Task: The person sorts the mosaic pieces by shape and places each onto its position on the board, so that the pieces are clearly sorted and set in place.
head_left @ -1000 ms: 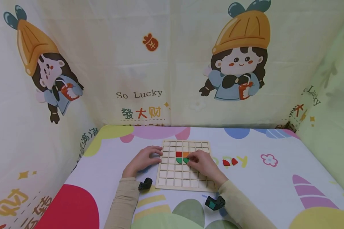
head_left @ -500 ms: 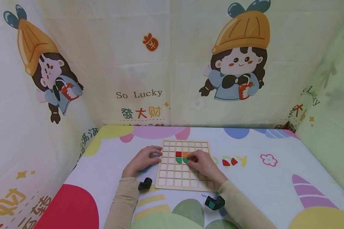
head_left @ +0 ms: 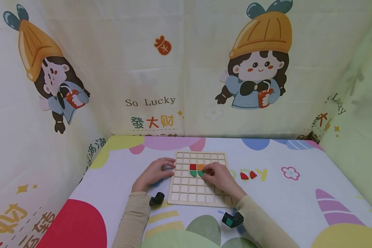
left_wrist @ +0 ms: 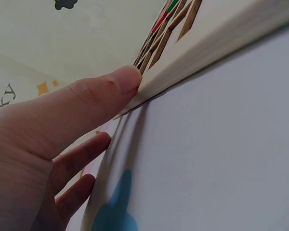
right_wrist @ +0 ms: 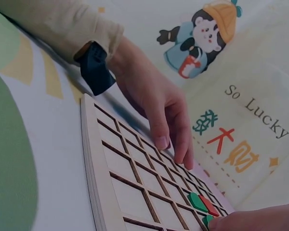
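A wooden grid board (head_left: 179, 197) lies on the table between both hands. Near its middle sit a red square (head_left: 193, 167) and an orange square (head_left: 200, 167). Just below them are a green quarter-circle piece (head_left: 193, 173) and a second green quarter-circle piece (head_left: 200, 174). My left hand (head_left: 155, 174) rests against the board's left edge; the left wrist view shows its thumb (left_wrist: 103, 91) touching the rim, the other fingers relaxed. My right hand (head_left: 218, 175) pinches at the second green piece, which its fingertips partly cover. In the right wrist view its thumb (right_wrist: 255, 221) lies on that piece.
Two red quarter-circle pieces (head_left: 248, 175) lie on the printed tablecloth (head_left: 285, 199), to the right of the board. Black wrist devices show at the left sleeve (head_left: 133, 217) and the right sleeve (head_left: 260, 220). A patterned cloth wall (head_left: 201, 120) stands behind the table.
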The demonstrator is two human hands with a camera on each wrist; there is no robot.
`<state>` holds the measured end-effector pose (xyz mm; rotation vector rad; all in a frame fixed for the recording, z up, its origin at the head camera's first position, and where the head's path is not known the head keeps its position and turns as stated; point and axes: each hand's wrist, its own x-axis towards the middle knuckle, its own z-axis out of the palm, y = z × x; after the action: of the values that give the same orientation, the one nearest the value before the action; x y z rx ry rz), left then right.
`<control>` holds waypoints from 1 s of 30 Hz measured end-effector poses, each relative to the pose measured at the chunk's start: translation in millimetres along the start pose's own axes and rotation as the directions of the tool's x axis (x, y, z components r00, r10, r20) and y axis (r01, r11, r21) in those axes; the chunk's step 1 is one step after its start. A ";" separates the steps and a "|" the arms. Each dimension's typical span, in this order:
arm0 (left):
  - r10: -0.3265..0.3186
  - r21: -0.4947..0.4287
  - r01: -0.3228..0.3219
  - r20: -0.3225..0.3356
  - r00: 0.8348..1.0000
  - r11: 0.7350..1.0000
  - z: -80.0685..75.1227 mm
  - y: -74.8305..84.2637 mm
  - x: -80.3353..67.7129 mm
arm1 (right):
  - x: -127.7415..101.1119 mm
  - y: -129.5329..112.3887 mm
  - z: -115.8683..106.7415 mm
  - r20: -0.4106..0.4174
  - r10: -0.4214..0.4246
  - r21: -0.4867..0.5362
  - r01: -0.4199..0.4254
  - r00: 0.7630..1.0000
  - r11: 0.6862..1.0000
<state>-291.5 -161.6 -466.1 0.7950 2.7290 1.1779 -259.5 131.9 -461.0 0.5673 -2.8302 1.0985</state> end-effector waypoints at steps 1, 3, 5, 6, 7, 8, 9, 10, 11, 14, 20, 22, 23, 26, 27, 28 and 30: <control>-0.002 -0.003 0.002 0.000 1.000 1.000 0.0 -0.2 -0.1 | -0.2 0.1 0.0 -0.001 0.000 0.004 0.000 1.000 1.000; -0.006 -0.005 0.006 0.000 1.000 1.000 0.1 -0.4 -0.2 | -0.8 0.3 -0.2 -0.002 -0.001 0.020 0.001 1.000 1.000; -0.010 -0.005 0.010 0.000 1.000 1.000 0.2 -0.3 -0.2 | -1.3 0.7 -0.8 -0.003 0.009 0.040 -0.009 1.000 0.999; -0.011 -0.005 0.011 -0.001 1.000 1.000 0.2 -0.3 -0.2 | -1.6 1.1 -1.2 -0.002 0.018 0.052 -0.018 1.000 0.998; -0.012 -0.004 0.012 -0.001 1.000 1.000 0.2 -0.3 -0.2 | -2.0 1.5 -1.7 -0.001 0.028 0.069 -0.028 1.000 0.997; -0.013 -0.002 0.013 -0.002 1.000 1.000 0.2 -0.3 -0.2 | -2.3 2.0 -2.3 0.000 0.043 0.086 -0.043 0.999 0.995; -0.012 -0.002 0.012 -0.003 1.000 1.000 0.2 -0.4 -0.2 | -2.6 2.9 -2.8 -0.001 0.061 0.102 -0.061 0.998 0.993; -0.014 -0.001 0.014 -0.003 1.000 1.000 0.2 -0.2 -0.3 | -2.8 3.7 -3.4 0.000 0.082 0.115 -0.082 0.997 0.990; -0.014 0.000 0.014 -0.004 1.000 1.000 0.2 -0.1 -0.2 | -3.1 4.3 -4.3 0.000 0.104 0.129 -0.103 0.995 0.986; -0.017 0.002 0.017 -0.004 1.000 1.000 0.1 0.0 -0.1 | -4.3 6.0 -7.8 -0.007 0.155 0.158 -0.152 0.988 0.976; -0.021 0.002 0.021 -0.005 1.000 1.000 0.2 0.0 0.4 | -10.8 11.9 -20.1 -0.013 0.198 0.158 -0.194 0.980 0.968; -0.022 0.003 0.022 -0.005 1.000 1.000 0.4 0.0 0.5 | -14.4 15.0 -25.5 -0.011 0.216 0.152 -0.211 0.976 0.965; -0.023 0.004 0.023 -0.005 1.000 1.000 0.6 -0.3 0.6 | -16.3 16.7 -28.3 -0.011 0.224 0.151 -0.220 0.975 0.964; -0.029 0.009 0.029 -0.001 1.000 1.000 1.0 -0.2 0.7 | -22.5 22.8 -36.4 -0.019 0.242 0.126 -0.238 0.970 0.963; -0.032 0.011 0.032 0.001 1.000 0.999 1.1 -0.3 0.8 | -24.5 24.7 -39.0 -0.022 0.247 0.119 -0.243 0.969 0.963; -0.033 0.014 0.033 0.000 0.999 0.999 1.2 -0.1 0.8 | -26.5 26.4 -41.7 -0.027 0.251 0.112 -0.247 0.968 0.963; -0.035 0.015 0.035 0.000 0.999 0.999 1.4 0.0 1.0 | -30.5 30.6 -46.5 -0.040 0.258 0.090 -0.253 0.965 0.963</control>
<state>-292.0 -160.2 -467.0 0.7454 2.7431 1.1512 -245.8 193.1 -451.4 0.1752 -2.8821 1.2564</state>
